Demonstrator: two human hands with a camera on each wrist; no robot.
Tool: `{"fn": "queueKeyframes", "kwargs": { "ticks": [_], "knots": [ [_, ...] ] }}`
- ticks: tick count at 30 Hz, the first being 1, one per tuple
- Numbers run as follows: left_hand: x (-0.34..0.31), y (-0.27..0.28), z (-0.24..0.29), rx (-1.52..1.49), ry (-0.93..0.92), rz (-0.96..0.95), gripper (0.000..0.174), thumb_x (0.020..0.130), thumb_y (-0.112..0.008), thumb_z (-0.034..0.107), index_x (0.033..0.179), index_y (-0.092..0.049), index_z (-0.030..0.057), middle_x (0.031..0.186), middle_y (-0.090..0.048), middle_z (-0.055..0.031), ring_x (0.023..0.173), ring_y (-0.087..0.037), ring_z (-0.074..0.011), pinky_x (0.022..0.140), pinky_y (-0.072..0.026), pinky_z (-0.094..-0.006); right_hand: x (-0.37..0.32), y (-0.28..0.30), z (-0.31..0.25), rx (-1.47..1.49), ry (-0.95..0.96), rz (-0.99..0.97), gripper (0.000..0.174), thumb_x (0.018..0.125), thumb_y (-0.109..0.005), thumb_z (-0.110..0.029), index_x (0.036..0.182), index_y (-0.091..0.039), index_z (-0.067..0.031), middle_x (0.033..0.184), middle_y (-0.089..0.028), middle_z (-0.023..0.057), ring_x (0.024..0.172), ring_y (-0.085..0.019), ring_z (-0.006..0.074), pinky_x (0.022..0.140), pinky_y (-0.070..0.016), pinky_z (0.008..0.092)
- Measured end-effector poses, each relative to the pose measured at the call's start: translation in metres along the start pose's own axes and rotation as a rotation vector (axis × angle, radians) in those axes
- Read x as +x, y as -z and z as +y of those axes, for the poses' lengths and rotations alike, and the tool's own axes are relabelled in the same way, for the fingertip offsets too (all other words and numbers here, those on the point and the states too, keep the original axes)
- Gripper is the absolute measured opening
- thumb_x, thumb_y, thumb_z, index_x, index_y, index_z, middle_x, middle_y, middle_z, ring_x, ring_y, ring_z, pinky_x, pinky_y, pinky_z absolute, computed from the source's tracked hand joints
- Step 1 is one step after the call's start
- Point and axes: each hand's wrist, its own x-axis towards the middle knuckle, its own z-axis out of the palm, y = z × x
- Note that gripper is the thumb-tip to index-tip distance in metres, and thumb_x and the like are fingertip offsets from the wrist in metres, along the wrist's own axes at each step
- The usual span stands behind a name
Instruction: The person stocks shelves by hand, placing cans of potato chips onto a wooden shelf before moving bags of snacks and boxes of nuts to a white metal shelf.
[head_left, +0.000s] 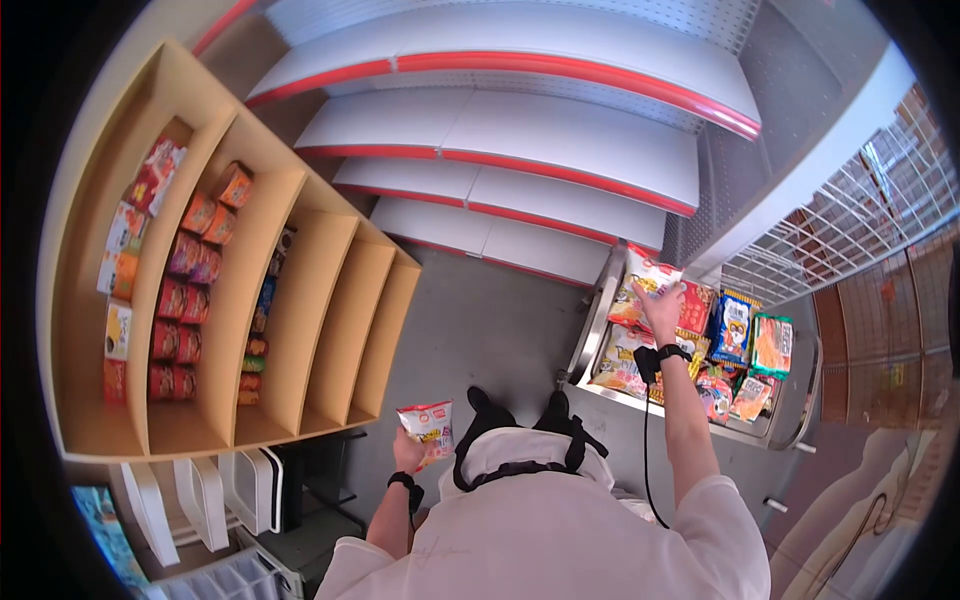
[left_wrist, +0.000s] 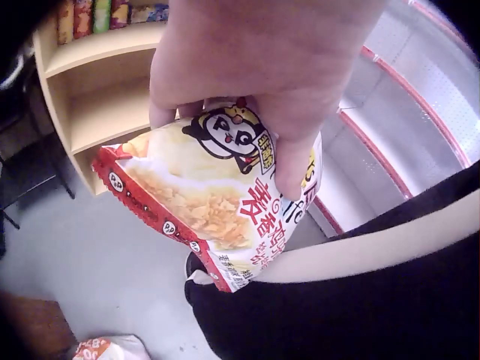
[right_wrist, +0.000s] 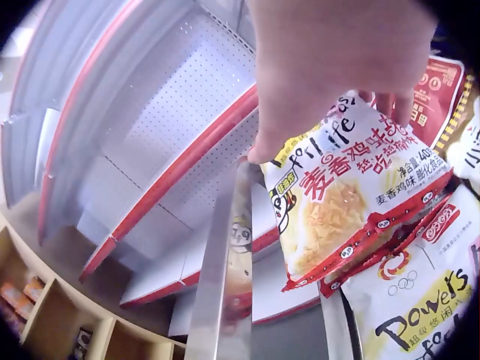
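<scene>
My left hand hangs low beside my body and grips a white and red snack bag. In the left wrist view this snack bag shows a cartoon penguin, and the thumb lies across its printed front. My right hand reaches out to a metal cart and holds a similar chip bag by its upper part. The right wrist view has that chip bag tilted over another white bag, close beside the cart's metal wall.
More snack packs lie in the cart, among them a blue bag and a green one. White shelves with red edges stand ahead. At left, a wooden shelf unit holds boxes and cup packs. A wire rack rises at right.
</scene>
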Motion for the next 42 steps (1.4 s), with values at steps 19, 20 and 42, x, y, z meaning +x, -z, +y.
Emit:
{"fn": "queueKeyframes", "kwargs": {
  "ticks": [19,20,42],
  "knots": [
    [-0.032,-0.012,-0.063,-0.092,0.159,0.094,0.073,0.051,-0.091,0.027,0.105,-0.048,0.0011,0.098,-0.067,-0.0179,0.093,-0.065,-0.0341,0.081,-0.0521,-0.0406,0.015,-0.032,0.05,0.488,0.067,-0.124,0.069,0.066,-0.086,-0.027,0.11,-0.049,0.0105,0.103,-0.065,0.0162,0.091,-0.063,0.0215,0.084,-0.0478,0.0346],
    [-0.033,-0.011,-0.06,-0.1,0.168,0.095,0.073,0.051,-0.091,0.027,0.105,-0.048,0.0011,0.098,-0.067,-0.0179,0.093,-0.065,-0.0341,0.081,-0.0521,-0.0406,0.009,-0.025,0.04,0.482,0.075,-0.132,0.069,0.066,-0.086,-0.027,0.11,-0.049,0.0105,0.103,-0.065,0.0162,0.091,-0.063,0.0215,0.084,-0.0478,0.0346],
    [0.018,-0.014,-0.096,-0.076,0.174,-0.067,0.081,0.049,-0.092,0.031,0.112,-0.05,0.0028,0.107,-0.065,-0.0166,0.102,-0.062,-0.0335,0.087,-0.0497,-0.0417,-0.044,0.05,-0.016,0.731,0.179,0.203,0.076,0.068,-0.082,-0.004,0.13,-0.039,0.0031,0.115,-0.057,0.0134,0.1,-0.057,0.018,0.087,-0.0469,0.0323]
  ]
}}
